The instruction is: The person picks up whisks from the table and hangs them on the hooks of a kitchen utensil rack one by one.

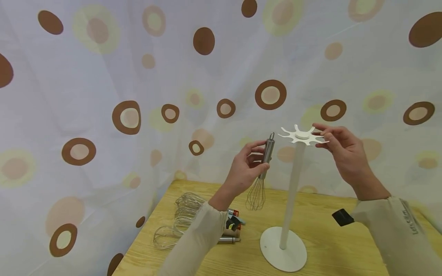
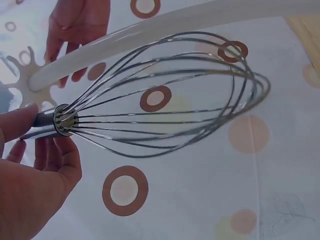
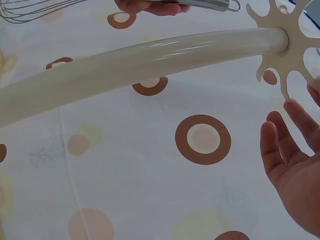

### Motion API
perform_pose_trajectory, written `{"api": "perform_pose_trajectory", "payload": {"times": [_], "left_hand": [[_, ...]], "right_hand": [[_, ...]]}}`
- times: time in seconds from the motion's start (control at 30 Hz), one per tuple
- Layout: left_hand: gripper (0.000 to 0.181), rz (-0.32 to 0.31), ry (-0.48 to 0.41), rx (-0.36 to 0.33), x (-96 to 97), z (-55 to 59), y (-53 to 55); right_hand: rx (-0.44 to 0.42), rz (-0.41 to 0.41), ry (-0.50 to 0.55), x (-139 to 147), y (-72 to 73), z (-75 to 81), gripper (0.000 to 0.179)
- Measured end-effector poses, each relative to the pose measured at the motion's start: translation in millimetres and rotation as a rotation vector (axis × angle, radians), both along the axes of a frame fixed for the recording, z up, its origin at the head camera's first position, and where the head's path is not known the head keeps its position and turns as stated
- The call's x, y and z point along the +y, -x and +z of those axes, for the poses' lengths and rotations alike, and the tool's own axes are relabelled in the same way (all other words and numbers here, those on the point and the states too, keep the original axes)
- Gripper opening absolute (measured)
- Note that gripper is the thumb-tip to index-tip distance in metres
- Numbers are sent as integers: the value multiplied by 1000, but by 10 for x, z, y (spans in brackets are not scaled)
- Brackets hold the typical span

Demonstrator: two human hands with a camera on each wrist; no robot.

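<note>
In the head view, the right sleeve (image 1: 393,234) bears grey lettering (image 1: 409,216) near the cuff, running along the forearm and apparently reading "Let's slim", although blur prevents confirmation of individual letters.

A steel whisk (image 1: 263,175) is held in midair, handle up and slightly tilted (a small loop crowns its end), its wire balloon pointing down. Beside it, apart, a white stand (image 1: 292,191) rises upright on a round base, topped by radiating hooks.
</note>
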State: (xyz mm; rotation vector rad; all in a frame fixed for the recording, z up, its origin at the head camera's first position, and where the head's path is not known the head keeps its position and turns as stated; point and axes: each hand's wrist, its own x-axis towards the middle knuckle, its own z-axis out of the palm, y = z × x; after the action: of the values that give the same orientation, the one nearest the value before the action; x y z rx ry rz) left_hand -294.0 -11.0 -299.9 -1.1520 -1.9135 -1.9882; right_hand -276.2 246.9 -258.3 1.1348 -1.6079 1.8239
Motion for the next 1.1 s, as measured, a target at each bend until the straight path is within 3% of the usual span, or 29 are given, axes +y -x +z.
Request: {"api": "perform_pose_trajectory", "payload": {"times": [0.37, 0.6, 0.8, 0.93, 1.1], "left_hand": [[55, 7, -16, -17, 127, 59, -36], [53, 24, 13, 6, 235, 18, -55], [57, 6, -9, 33, 303, -52, -42], [58, -13, 21, 44, 249, -129, -24], [51, -66, 139, 11, -41, -303, 66]], "right_hand": [[-14, -24, -15, -16, -14, -1, 20], [-39, -40, -16, -23, -5, 1, 15], [-68, -1, 8, -43, -1, 10, 15], [-84, -29, 26, -59, -28, 2, 17], [-30, -100, 49, -61, -110, -22, 28]]}}
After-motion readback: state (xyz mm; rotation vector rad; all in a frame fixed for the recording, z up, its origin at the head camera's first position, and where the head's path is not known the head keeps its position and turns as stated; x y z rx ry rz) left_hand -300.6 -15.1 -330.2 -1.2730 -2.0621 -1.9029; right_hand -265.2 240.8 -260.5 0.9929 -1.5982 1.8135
